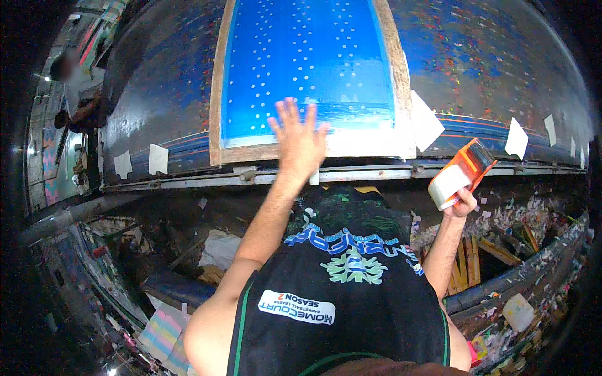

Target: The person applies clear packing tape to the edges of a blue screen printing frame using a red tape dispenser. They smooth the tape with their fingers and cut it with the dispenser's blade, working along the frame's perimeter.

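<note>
Before me lies a wooden-framed printing screen (217, 94) with a blue mesh (282, 51) bearing rows of pale dots. My left hand (301, 136), fingers spread, is over the near edge of this screen; whether it presses on it cannot be told. A white, shiny band (362, 141), apparently tape, runs along the near inner edge and partly over the frame's wood. In my right hand (461, 203) is an orange tape dispenser (470, 157) with a roll of whitish tape (449, 183), held off to the right, in front of the table edge.
The screen rests on a long, paint-stained dark table (461, 61). Several pale tape pieces (516, 138) are stuck along its near side, above a metal rail (371, 174). Wooden strips (465, 263) and scraps lie below right. Another person (84, 80) is at far left.
</note>
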{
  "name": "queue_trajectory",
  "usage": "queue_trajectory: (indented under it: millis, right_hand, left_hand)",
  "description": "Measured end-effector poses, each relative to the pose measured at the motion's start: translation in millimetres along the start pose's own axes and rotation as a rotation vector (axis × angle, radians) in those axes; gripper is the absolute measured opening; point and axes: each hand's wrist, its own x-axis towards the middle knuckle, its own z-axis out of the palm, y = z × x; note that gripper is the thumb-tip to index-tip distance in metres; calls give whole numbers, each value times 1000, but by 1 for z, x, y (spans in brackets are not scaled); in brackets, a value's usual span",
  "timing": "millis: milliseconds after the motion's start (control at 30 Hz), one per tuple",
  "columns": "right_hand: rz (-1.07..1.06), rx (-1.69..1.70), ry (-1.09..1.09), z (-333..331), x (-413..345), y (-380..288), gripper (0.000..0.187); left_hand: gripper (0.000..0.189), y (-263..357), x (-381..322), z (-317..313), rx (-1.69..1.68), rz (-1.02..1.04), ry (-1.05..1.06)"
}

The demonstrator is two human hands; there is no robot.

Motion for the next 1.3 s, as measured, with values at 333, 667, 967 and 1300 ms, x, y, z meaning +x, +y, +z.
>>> queue_trajectory:
  millis: [333, 667, 967, 1300]
  right_hand:
    - [220, -703, -205, 137, 28, 12, 87]
    - [80, -1303, -474, 260, 41, 70, 101]
    - [56, -1438, -533, 291, 31, 104, 98]
    - [-16, -1644, -611, 331, 22, 125, 98]
  left_hand:
    - [55, -144, -47, -74, -62, -453, 225]
    - [36, -72, -54, -84, -1636, -251, -186]
    - [47, -89, -53, -93, -1865, -193, -396]
    - [28, -125, -54, -90, -1837, -276, -504]
